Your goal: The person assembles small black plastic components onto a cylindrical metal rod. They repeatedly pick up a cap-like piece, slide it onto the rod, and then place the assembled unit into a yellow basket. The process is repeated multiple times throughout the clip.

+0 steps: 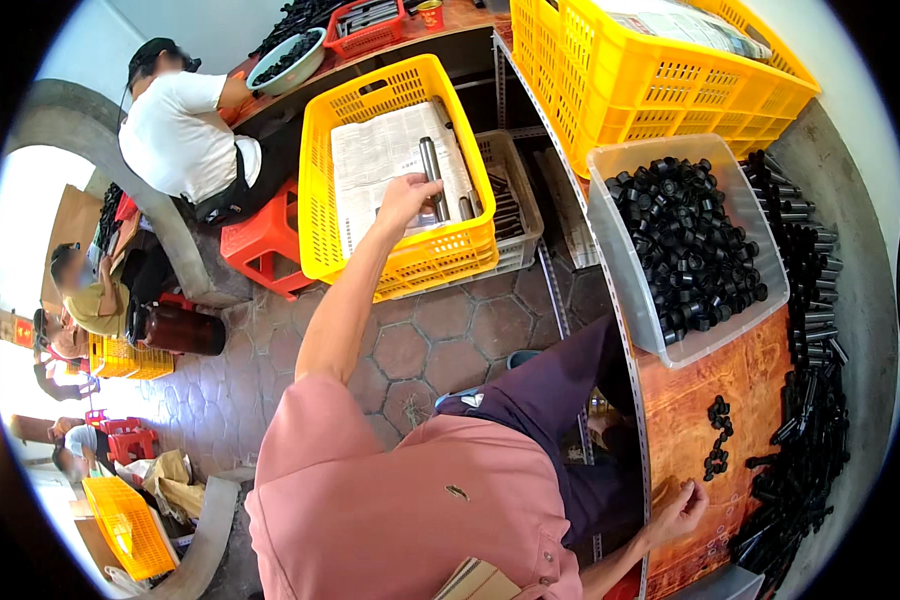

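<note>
Inside the yellow crate (317, 200), left hand (407, 200) pinches tube (429, 158), likely placing, needing gentle release; outside, right hand (678, 515) curls, grip unclear

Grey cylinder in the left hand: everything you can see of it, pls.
The cylinder is slim, straight and dark grey, with a metal-like sheen along its length. The left hand grips it with thumb and fingers, hiding part of it; most of what shows is beyond the grip. Its far end points away from the person, slightly leftward. It is over the newspaper in the yellow crate; whether it touches the paper, I can't tell.
</note>
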A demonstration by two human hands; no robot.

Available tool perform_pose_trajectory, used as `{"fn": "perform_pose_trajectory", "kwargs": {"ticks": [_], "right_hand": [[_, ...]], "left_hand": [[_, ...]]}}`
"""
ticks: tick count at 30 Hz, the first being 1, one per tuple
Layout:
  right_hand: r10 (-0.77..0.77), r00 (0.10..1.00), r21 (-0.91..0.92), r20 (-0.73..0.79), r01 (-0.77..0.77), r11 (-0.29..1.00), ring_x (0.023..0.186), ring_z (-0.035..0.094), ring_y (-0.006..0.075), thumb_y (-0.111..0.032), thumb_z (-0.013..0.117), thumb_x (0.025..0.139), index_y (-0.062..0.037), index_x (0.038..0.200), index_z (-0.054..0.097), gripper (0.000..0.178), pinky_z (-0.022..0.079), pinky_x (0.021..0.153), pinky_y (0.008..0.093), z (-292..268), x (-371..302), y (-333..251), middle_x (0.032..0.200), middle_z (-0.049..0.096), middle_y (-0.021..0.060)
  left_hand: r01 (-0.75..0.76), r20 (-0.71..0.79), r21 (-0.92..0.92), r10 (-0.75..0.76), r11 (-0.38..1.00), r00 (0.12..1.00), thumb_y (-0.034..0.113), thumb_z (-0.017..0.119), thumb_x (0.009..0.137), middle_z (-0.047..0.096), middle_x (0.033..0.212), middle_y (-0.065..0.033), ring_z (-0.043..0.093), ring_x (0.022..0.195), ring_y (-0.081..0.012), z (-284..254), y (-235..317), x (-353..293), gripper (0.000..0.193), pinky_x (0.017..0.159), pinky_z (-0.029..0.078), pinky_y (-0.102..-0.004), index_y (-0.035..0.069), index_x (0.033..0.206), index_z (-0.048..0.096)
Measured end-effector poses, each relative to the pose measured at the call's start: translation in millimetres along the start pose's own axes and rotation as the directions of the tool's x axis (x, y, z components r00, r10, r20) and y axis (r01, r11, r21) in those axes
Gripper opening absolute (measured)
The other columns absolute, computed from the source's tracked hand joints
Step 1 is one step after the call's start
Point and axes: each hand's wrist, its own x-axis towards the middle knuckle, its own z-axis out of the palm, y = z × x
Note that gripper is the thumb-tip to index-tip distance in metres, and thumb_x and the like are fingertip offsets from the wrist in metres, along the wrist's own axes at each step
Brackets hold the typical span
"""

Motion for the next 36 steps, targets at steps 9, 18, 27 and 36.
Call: {"fn": "perform_pose_trajectory", "kwargs": {"ticks": [9, 18, 27, 36], "right_hand": [[0.013, 1.0, -0.028, 0.001, -0.013, 1.0, 0.085, 0.058, 0.0183, -0.008, 0.06, 0.097, 0.0052, 0.1, 0.064, 0.014, 0.049, 0.079, 0.0315, -19, -22, 9, 0.092, 0.063, 0.0091], [0.137, 0.991, -0.142, 0.006, -0.135, 0.981, 0.083, 0.058, 0.0167, -0.01, 0.06, 0.099, 0.0043, 0.1, 0.063, 0.015, 0.049, 0.074, 0.0301, -45, -39, 29, 0.09, 0.062, 0.0083], [0.162, 0.98, -0.046, 0.114, -0.158, 0.986, 0.078, 0.057, 0.0131, -0.009, 0.059, 0.098, 0.0031, 0.101, 0.062, 0.012, 0.048, 0.069, 0.0269, -45, -32, 46, 0.089, 0.061, 0.0069], [0.097, 0.994, -0.008, 0.05, -0.097, 0.995, 0.074, 0.058, 0.0156, -0.006, 0.06, 0.098, 0.0053, 0.099, 0.063, 0.012, 0.05, 0.064, 0.0281, -33, -30, 31, 0.087, 0.063, 0.0092]], "left_hand": [[0.421, -0.055, 0.45, -0.446, 0.788, 0.893, 0.017, 0.08, 0.08, 0.068, 0.073, -0.0172, 0.067, 0.06, -0.0246, 29, -121, 134, 0.028, 0.047, 0.052, -0.0384, -0.008, 0.081, 0.068], [0.245, 0.128, 0.788, -0.539, 0.565, 0.832, 0.024, 0.079, 0.075, 0.073, 0.094, -0.018, 0.069, 0.084, -0.0295, 44, -126, 120, 0.037, 0.074, 0.055, -0.0424, -0.004, 0.098, 0.074], [0.018, 0.216, 0.904, -0.493, 0.427, 0.843, 0.032, 0.075, 0.072, 0.073, 0.101, -0.0188, 0.07, 0.094, -0.0302, 40, -173, 143, 0.044, 0.08, 0.054, -0.0425, -0.002, 0.099, 0.074], [0.195, -0.132, 0.727, -0.144, 0.659, 0.981, 0.039, 0.066, 0.086, 0.074, 0.088, -0.0167, 0.073, 0.079, -0.0292, 34, -134, 148, 0.037, 0.078, 0.056, -0.0421, 0.003, 0.095, 0.072]]}}
